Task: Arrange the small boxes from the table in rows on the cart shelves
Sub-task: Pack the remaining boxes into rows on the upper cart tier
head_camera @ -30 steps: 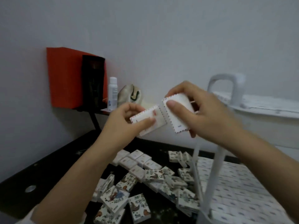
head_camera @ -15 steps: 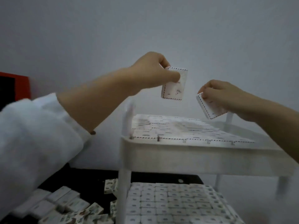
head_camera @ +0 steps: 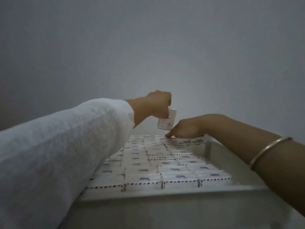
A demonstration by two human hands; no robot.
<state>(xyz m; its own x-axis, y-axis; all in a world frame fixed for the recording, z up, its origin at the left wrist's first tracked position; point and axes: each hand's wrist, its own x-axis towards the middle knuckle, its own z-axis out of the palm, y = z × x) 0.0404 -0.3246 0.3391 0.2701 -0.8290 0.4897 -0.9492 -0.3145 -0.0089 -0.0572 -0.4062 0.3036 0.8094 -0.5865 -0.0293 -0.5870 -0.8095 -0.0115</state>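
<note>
Box (head_camera: pixel 166 121), apparently in left hand (head_camera: pixel 156 104)

We saw a dim, grey, low-contrast view. The wall (head_camera: pixel 148 47) glowed palest at its middle and darkened toward the corners. Shadows lay soft. The near sleeve (head_camera: pixel 57 154) and the front rim of the shelf (head_camera: pixel 165 195) were blurred, and print on the boxes (head_camera: pixel 145 179) smeared.

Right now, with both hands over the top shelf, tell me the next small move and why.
Probably lower the small box that the left hand pinches into the far row, beside the right hand. The box hangs tilted above the back of the shelf, and the right hand's fingertips rest on the far row, so that seems to be where filling goes on.
</note>
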